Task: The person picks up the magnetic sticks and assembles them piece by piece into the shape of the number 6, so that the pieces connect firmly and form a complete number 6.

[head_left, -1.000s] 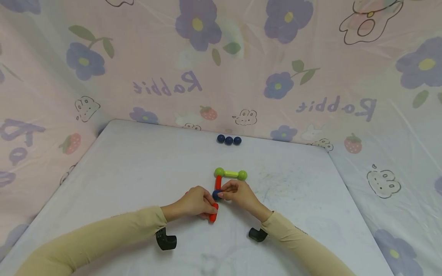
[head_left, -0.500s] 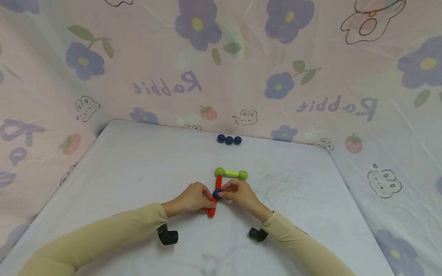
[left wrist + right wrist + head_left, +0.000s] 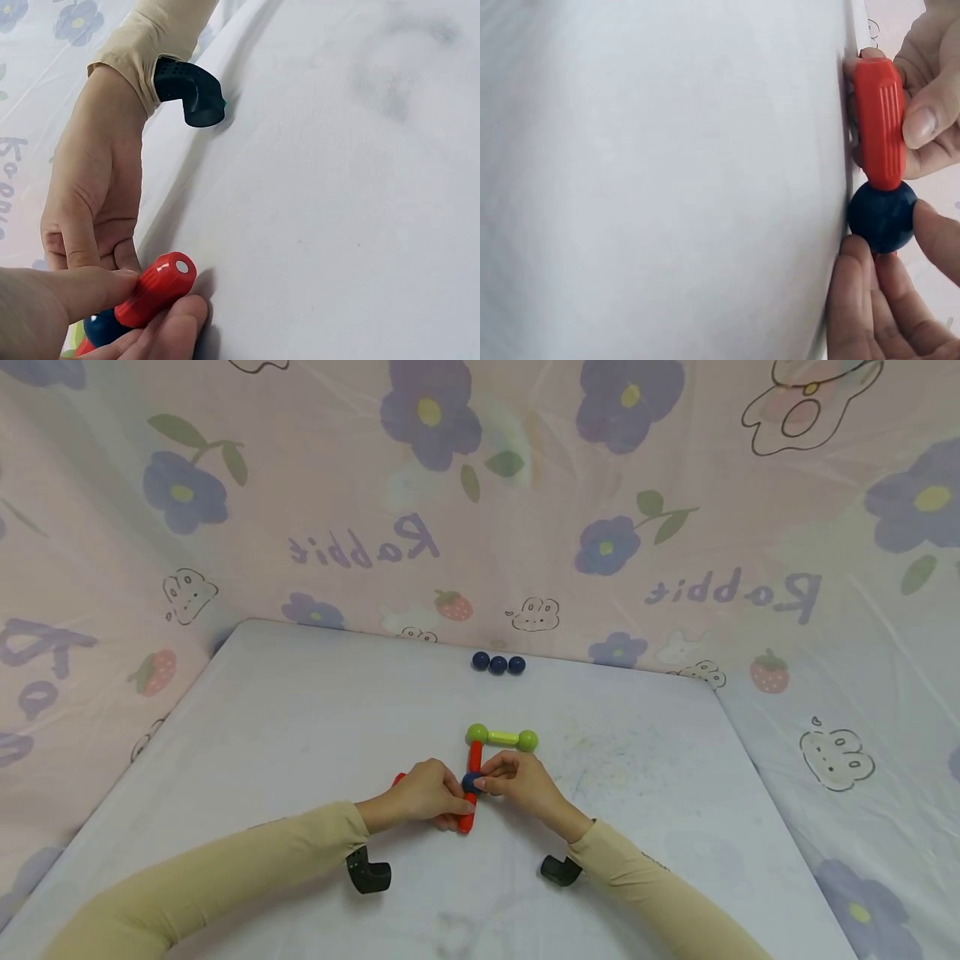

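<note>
My left hand [image 3: 423, 795] pinches a red ribbed rod [image 3: 881, 124] between thumb and fingers. One end of the rod meets a dark blue ball [image 3: 883, 216], which my right hand [image 3: 525, 785] pinches. A white dot marks the rod's other end in the left wrist view. Beyond the ball, a second red rod [image 3: 475, 757] leads to a green ball [image 3: 477, 733]. From there a light green bar [image 3: 502, 738] runs right to another green ball [image 3: 528, 741]. Part of a further red piece [image 3: 399, 778] shows behind my left hand, which hides the remainder.
Three dark blue balls [image 3: 498, 665] sit in a row near the back edge of the white table [image 3: 337, 693]. Black camera mounts [image 3: 369, 875] stick out below both wrists. A patterned cloth [image 3: 495, 527] hangs behind the table and at its sides.
The red rod in my left hand has moved up against the blue ball, and its tilt has shifted slightly. My right hand stays on the ball. The red piece behind my left hand shows more.
</note>
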Demonstrator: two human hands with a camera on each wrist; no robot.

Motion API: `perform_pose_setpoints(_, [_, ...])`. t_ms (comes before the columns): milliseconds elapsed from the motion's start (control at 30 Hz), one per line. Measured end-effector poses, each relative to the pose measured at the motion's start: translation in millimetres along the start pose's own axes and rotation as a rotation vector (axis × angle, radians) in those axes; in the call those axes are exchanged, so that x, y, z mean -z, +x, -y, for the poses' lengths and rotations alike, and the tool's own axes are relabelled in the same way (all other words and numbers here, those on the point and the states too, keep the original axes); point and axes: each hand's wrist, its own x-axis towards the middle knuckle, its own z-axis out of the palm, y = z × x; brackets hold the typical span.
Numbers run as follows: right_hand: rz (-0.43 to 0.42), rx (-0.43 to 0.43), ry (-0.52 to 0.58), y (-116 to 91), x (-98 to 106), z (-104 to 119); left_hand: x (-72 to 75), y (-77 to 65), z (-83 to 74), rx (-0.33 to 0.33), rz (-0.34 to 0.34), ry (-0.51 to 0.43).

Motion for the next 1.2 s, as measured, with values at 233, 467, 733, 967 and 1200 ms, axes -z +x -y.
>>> perform_pose_setpoints(233, [-0.003, 0.006, 0.000, -1, 0, 0, -2.2, 0.2, 2.3, -0.002, 0.017, -0.040])
perform_pose_setpoints(467, [0.011, -0.001, -0.015, -3, 0, 5, -3.4, 0.4, 3.8, 0.002, 0.017, -0.070])
perform_pose_setpoints(733, [0.044, 0.018, -0.040, 0, 8, 6, -3.5, 0.0, 2.7, 0.016, 0.016, -0.074])
perform_pose_setpoints(967, [0.003, 0.047, -0.078, 9, 28, 20, -3.1, -1.2, 1.9, 0.008, 0.022, -0.064])
perform_pose_setpoints(1200, [-0.097, 0.075, -0.106, 38, 62, 30, -3.8, -0.3, 5.2, -0.001, 0.021, -0.069])
